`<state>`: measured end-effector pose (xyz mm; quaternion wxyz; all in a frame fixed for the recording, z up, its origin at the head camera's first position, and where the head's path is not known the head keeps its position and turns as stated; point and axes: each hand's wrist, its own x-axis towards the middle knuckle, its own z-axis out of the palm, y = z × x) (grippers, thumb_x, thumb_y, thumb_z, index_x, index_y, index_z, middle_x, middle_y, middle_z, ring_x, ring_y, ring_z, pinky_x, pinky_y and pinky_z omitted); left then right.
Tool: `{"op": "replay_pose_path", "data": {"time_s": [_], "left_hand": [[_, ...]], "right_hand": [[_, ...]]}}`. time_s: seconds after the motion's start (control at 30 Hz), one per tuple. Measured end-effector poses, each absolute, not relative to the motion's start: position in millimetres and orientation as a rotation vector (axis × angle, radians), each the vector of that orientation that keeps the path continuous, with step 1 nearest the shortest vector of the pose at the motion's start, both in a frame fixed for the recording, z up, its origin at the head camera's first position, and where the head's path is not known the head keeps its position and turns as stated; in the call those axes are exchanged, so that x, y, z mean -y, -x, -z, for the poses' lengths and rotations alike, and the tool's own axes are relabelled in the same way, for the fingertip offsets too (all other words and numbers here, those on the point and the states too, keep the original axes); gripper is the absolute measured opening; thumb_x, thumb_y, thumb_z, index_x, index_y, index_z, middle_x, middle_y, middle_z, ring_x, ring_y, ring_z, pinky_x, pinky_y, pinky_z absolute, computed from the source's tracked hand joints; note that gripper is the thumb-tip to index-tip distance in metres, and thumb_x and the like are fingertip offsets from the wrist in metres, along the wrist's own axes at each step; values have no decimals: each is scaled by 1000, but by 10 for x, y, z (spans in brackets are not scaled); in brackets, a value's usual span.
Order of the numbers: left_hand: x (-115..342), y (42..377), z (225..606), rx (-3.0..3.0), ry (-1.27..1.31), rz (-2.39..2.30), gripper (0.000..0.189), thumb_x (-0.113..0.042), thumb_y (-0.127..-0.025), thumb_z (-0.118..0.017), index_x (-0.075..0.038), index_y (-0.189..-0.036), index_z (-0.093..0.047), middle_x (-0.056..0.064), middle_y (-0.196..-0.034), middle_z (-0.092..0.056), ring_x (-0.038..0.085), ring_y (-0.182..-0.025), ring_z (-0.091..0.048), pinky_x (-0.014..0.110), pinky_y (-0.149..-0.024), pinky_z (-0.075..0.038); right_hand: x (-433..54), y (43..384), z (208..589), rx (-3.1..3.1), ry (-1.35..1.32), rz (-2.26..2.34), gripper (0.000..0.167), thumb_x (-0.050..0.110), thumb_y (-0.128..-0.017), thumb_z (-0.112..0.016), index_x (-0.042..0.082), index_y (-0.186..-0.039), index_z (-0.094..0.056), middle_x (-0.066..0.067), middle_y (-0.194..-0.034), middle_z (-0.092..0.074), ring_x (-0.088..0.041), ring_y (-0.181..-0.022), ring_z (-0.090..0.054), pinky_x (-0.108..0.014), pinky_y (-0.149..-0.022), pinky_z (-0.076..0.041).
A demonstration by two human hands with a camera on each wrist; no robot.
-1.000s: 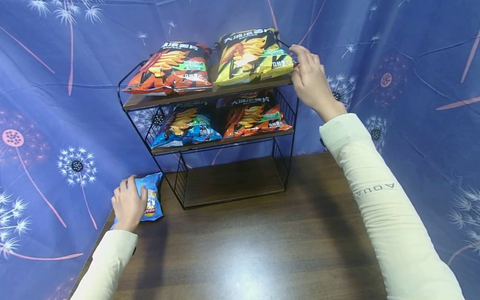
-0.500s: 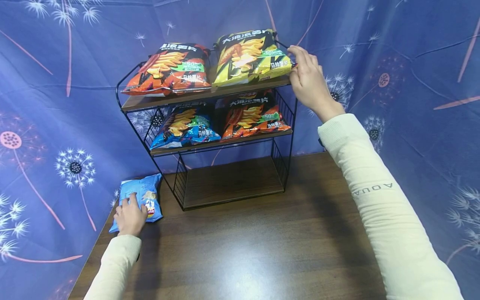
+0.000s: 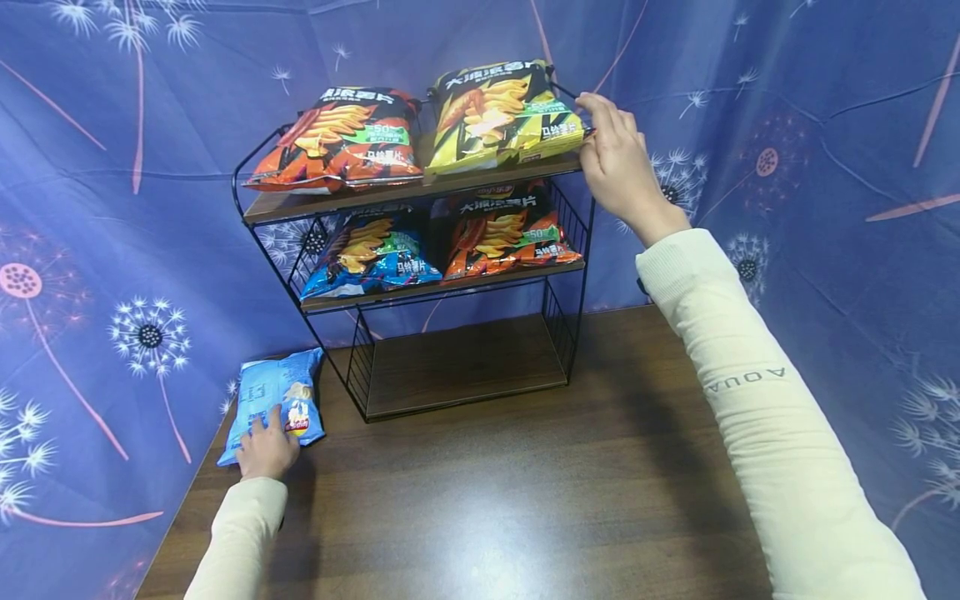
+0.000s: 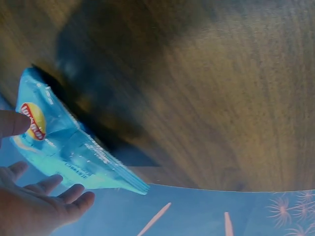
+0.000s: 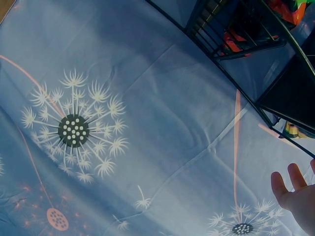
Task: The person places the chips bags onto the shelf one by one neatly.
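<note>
At the lower left of the head view, my left hand (image 3: 268, 452) lies over the near edge of a light blue bag of chips (image 3: 268, 383) on the table. The left wrist view has the thumb over the printed face of the bag (image 4: 64, 142), the other fingers spread and apart from the thumb. My right hand (image 3: 622, 162) is up at the top shelf's right end, fingertips against or just beside the corner of a yellow and black chip bag (image 3: 502, 121). Contact there cannot be made out. Its fingers look loosely bent in the right wrist view.
A black wire rack with wooden shelves (image 3: 465, 367) stands at the back of the table (image 3: 450, 475). An orange-red chip bag (image 3: 341, 142) lies top left. Below sit a blue-black bag (image 3: 375, 250) and another orange-red bag (image 3: 510, 233). A dandelion-patterned curtain (image 3: 772, 250) hangs behind.
My left hand has slid back toward me over the light blue bag, uncovering more of its face. The bag itself stays about where it was. My right hand has hardly moved.
</note>
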<state>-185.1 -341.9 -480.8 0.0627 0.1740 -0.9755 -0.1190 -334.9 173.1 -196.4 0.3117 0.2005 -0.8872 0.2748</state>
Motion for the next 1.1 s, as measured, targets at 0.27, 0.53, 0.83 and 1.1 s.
{"op": "replay_pose_path", "data": {"time_s": [0.27,0.53,0.83,1.1], "left_hand": [[3488,1830,4913,3091,-489,360,62,-14,-77,-54,-2,-132,-28,40,-120,-34,63,-105,-35,70,-82,-31],[3493,1837,4930,3102,-439,321,63,-13,-75,-56,-1,-131,-29,39,-117,-37,63,-102,-36,69,-81,-32],[3485,1842,4944,3069,-329,249,67,-18,-73,-65,1,-127,-31,42,-109,-40,63,-95,-41,68,-75,-36],[3417,1865,4871,3039,-335,196,72,-36,-77,-65,3,-127,-31,41,-105,-45,61,-95,-45,66,-73,-39]], "right_hand": [[-1728,3349,1967,2335,-535,-732,47,16,-94,-30,19,-140,-29,4,-150,-25,-21,-133,-28,-44,-104,-25],[-1733,3353,1967,2341,-525,-723,47,17,-94,-30,20,-141,-29,6,-150,-25,-21,-133,-27,-43,-104,-25],[-1733,3344,1966,2338,-528,-728,47,17,-94,-30,19,-140,-30,5,-150,-25,-21,-133,-27,-43,-104,-25],[-1733,3344,1966,2337,-532,-728,47,17,-93,-29,18,-140,-30,4,-150,-25,-22,-133,-27,-44,-104,-25]]}}
